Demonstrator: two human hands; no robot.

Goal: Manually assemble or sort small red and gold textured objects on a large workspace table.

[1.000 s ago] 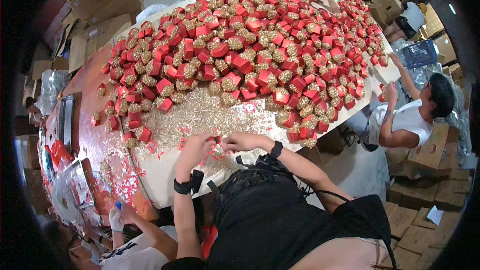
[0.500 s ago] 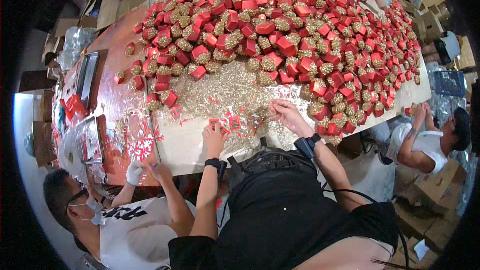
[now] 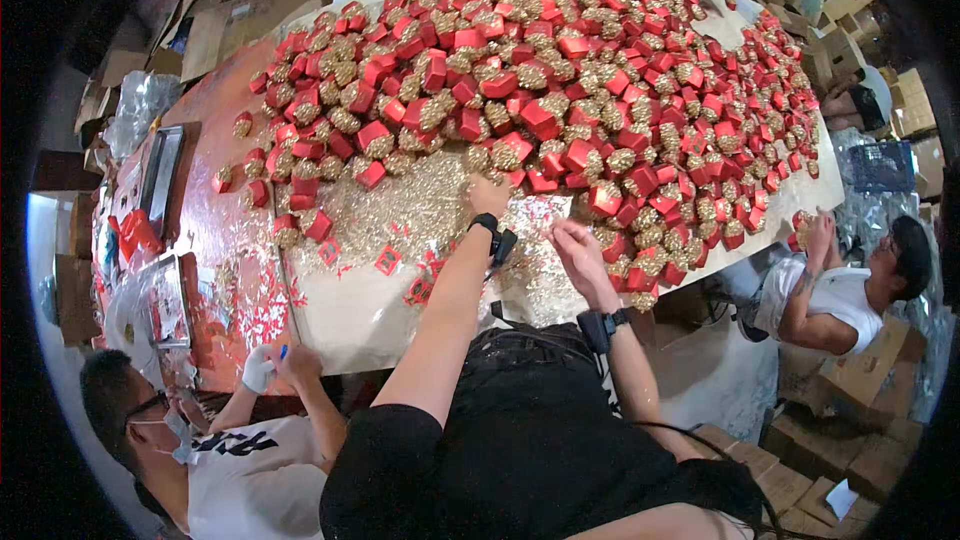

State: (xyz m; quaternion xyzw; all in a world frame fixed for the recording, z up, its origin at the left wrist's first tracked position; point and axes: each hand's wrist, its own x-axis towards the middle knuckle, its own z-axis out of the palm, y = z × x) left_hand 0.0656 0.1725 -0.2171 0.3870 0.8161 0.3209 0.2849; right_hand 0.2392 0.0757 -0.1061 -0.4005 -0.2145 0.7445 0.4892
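Note:
My left hand (image 3: 487, 196) reaches out over the gold glitter to the near edge of a large heap of red faceted pieces with gold-glitter clusters (image 3: 540, 118). Its fingertips are at a gold-topped piece (image 3: 478, 157); whether they grip it cannot be made out. Closer to my body on the right, my right hand (image 3: 582, 258) is closed in a pinch above the scattered red and white bits; what it holds, if anything, is too small to name. Several flat red squares with dark marks, among them one red square (image 3: 388, 260), lie left of my left forearm.
A co-worker with a white glove (image 3: 258, 368) works at the lower left, another person in a white top (image 3: 838, 292) at the right. A metal tray (image 3: 166, 175) lies on the table's left part. Cardboard boxes (image 3: 265, 25) stand behind the table.
My left hand has left the flat red squares and moved up and right to the heap's near edge. My right hand has shifted slightly, still pinched. The whole view has shifted a little.

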